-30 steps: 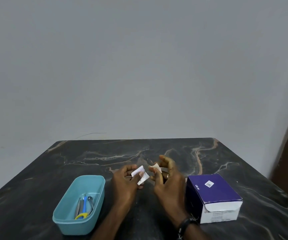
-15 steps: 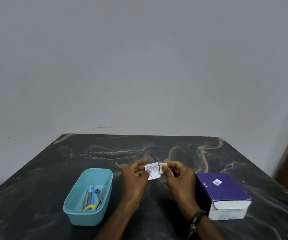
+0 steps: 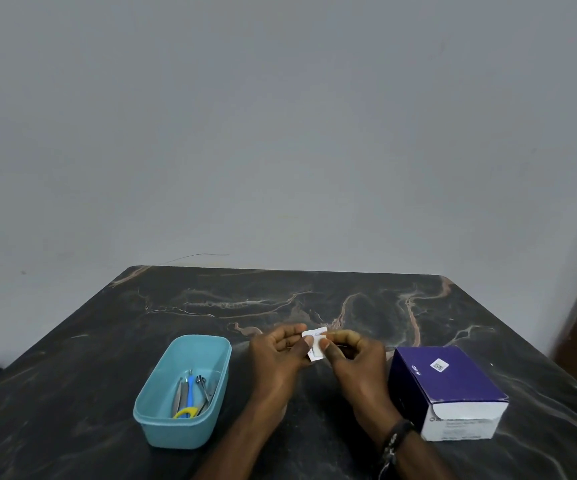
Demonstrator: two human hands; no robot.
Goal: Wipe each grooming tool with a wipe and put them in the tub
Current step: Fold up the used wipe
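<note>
A small white wipe packet [image 3: 315,344] is held between both hands above the middle of the dark marble table [image 3: 72,368]. My left hand [image 3: 276,355] pinches its left side, and my right hand [image 3: 352,355] pinches its right side with thumb and fingers. To the left stands a teal plastic tub [image 3: 152,393]. Inside it lie several grooming tools [image 3: 191,393]: metal pieces and one with a blue and yellow handle.
A purple and white box [image 3: 446,386] stands on the table just right of my right hand. A dark wristband [image 3: 396,438] circles my right wrist. A grey wall rises behind the table, and a brown surface edges the far right.
Both hands have drawn close together on the packet, which now stands more upright between them. The camera view has shifted so the tub and box sit further right.
</note>
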